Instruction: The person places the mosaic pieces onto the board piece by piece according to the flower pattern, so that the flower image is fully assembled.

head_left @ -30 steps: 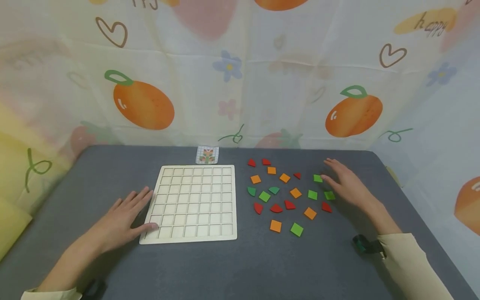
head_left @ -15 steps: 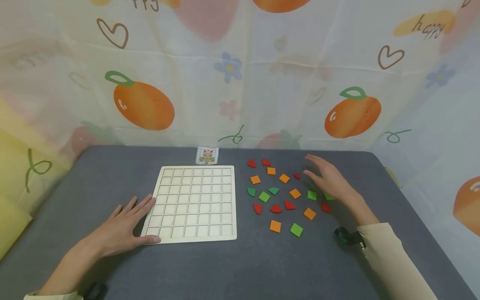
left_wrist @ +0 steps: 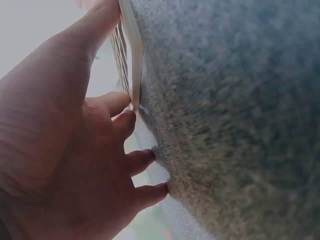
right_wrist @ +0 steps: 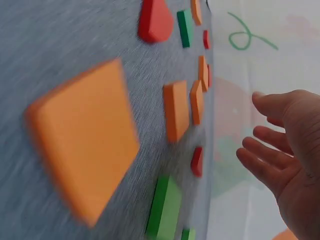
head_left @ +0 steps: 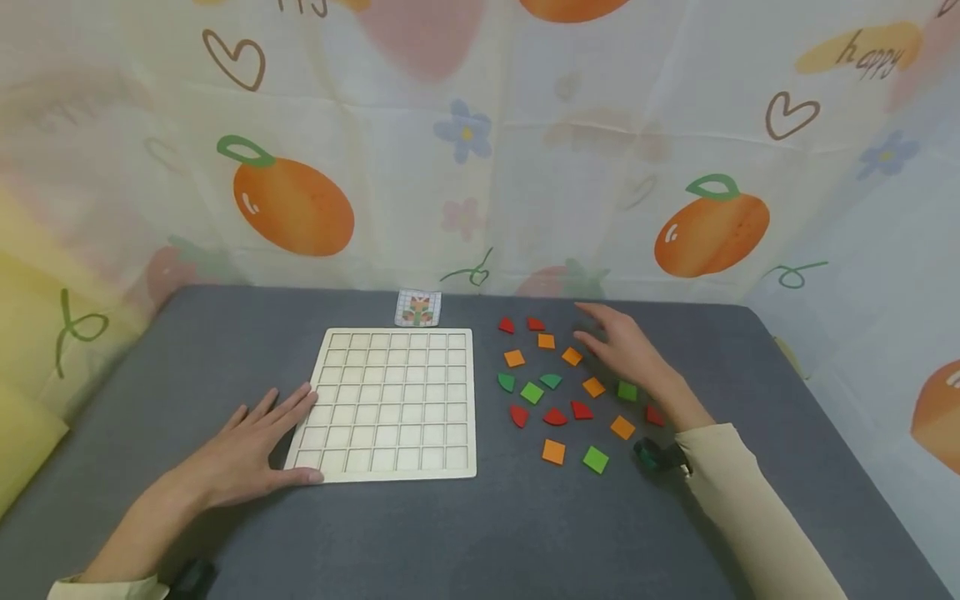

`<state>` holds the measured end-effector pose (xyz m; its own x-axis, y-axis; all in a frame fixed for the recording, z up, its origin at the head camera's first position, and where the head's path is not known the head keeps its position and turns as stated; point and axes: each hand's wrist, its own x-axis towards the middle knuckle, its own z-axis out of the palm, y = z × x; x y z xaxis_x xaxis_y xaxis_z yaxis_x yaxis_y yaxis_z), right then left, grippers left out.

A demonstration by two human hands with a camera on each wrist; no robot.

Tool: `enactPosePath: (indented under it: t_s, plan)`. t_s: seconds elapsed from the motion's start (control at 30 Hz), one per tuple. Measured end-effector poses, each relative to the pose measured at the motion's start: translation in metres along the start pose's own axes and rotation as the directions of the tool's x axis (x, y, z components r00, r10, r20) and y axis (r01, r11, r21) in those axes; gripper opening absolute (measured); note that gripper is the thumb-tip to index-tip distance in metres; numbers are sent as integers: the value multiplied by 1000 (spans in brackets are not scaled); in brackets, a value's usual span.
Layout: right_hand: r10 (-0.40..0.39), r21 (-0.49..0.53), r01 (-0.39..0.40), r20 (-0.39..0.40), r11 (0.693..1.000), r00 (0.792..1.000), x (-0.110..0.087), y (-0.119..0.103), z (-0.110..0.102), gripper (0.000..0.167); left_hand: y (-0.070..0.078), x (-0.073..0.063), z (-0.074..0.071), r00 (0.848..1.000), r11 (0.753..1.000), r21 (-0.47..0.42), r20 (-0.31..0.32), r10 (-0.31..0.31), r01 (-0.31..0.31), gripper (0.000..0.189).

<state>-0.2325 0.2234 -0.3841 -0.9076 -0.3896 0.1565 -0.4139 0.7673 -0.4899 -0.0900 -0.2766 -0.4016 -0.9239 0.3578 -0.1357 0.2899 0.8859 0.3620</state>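
right hand [head_left: 628,348]: fingers loosely spread, empty, raised | orange square [head_left: 572,357]: near, person's side of thumb; no long axis | left hand [head_left: 255,450]: farther, fingers spread, touching grid board [head_left: 397,403]

The head view looks forward and down to the far corners of the worktop [head_left: 390,542]; the left wrist's, close by the left hand [left_wrist: 65,135], shares the board [left_wrist: 133,55] with it; the right wrist's, low and sideways, faces the far edge, sharing the coloured pieces [right_wrist: 176,111].
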Motion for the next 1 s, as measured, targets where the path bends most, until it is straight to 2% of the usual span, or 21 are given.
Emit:
enactPosePath:
  t_s: [0.2, 0.27, 0.5, 1.0]
  plan:
    - [-94, 61, 100, -91, 993, 991, 17, -12, 9, 41, 0, 1, -2, 1000, 1000, -1, 15, -12, 12, 111]
    - [-105, 73, 112, -98, 991, 990, 22, -17, 12, 38, 0, 1, -3, 1000, 1000, -2, 18, -16, 16, 111]
    - [-57, 73, 60, -38, 996, 998, 37, -29, 25, 38, -1, 2, -1, 1000, 1000, 15, 12, -7, 7, 110]
    - [-49, 85, 49, -3, 995, 999, 64, -42, 48, 35, 0, 0, -1, 1000, 1000, -10, 15, -12, 12, 110]
